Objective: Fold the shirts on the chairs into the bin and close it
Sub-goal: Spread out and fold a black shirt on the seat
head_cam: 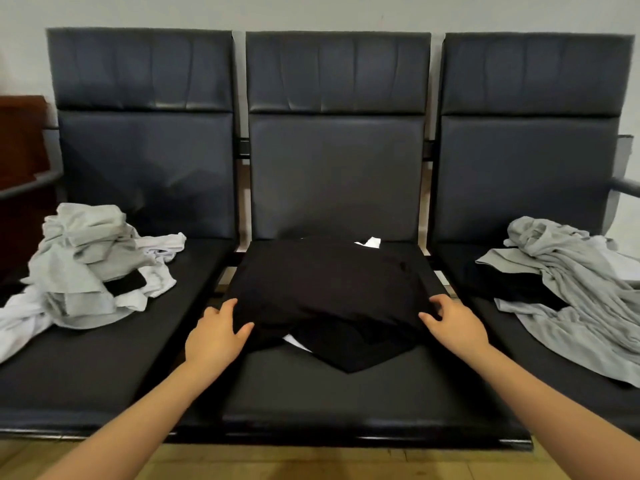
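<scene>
A black shirt [329, 289] lies partly folded on the middle chair seat [346, 393], with a bit of white cloth showing under its front and back edges. My left hand [214, 332] rests at the shirt's left edge, fingers spread and relaxed, thumb against the fabric. My right hand [453, 322] touches the shirt's right edge with loosely bent fingers. No bin is in view.
A heap of grey and white shirts [86, 268] lies on the left seat. Grey shirts over a black one [568, 289] sprawl across the right seat. Dark chair backs [336, 133] stand against a pale wall. A wooden floor [311, 462] runs below.
</scene>
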